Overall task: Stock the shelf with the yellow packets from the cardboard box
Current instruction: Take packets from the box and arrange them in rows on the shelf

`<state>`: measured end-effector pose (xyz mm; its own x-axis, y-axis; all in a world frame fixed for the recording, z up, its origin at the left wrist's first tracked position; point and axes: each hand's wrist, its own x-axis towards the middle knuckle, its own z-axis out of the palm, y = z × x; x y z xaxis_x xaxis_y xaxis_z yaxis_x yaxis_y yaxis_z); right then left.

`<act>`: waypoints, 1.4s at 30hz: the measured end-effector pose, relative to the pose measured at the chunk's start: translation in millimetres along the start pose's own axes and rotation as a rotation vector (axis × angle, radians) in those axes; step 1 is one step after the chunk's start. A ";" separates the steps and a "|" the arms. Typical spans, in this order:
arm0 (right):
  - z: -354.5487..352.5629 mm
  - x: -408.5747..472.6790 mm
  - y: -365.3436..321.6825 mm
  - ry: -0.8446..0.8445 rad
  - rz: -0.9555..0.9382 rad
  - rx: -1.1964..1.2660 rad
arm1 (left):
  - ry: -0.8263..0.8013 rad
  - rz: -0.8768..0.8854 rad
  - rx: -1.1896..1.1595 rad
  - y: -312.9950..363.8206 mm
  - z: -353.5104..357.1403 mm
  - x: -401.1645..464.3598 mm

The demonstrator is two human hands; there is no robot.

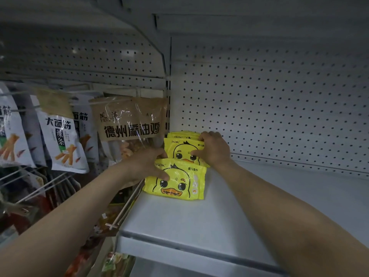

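Setting: grey metal shelf [229,206] with a pegboard back wall [269,100], dim light, another shelf board overhead.
Yellow packets: a short row of them, each printed with a cartoon duck face, sits at the far left end of the shelf against the back wall.
Front packet [175,181]: leans back, its lower edge on the shelf, duck face toward me.
Second packet [182,149]: stands just behind the front one, partly covered by it.
Back packets [182,134]: only their top edges show behind the second one; I cannot tell how many.
My left hand [145,163]: at the left side of the row, thumb pressed on the face of the front packet, fingers [161,154] curled in behind its top edge, so I grip it.
My right hand [214,147]: on the right side of the second packet, thumb on its face, fingers curled over the top of the row, holding it.
Left bay: white snack bags [61,142] and a brown bag [130,120] hang on wire hooks beside the shelf.
Cardboard box: out of sight.
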<state>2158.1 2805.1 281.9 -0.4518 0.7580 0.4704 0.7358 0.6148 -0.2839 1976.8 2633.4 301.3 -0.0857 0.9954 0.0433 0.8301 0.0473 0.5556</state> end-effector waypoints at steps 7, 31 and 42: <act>-26.2 -5.5 -5.7 0.139 0.037 0.223 | 0.001 0.051 -0.025 -2.9 0.7 3.3; -32.6 -18.5 -24.3 -0.174 0.053 -0.137 | 0.344 0.080 -0.013 -5.8 20.4 81.6; -38.9 -44.2 -40.0 -0.114 0.097 -0.295 | 0.401 0.034 0.173 7.5 24.0 54.8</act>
<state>2168.3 2738.5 305.0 -0.4140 0.8394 0.3522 0.8849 0.4619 -0.0606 1991.6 2690.4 287.9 -0.2358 0.8870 0.3971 0.9133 0.0626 0.4024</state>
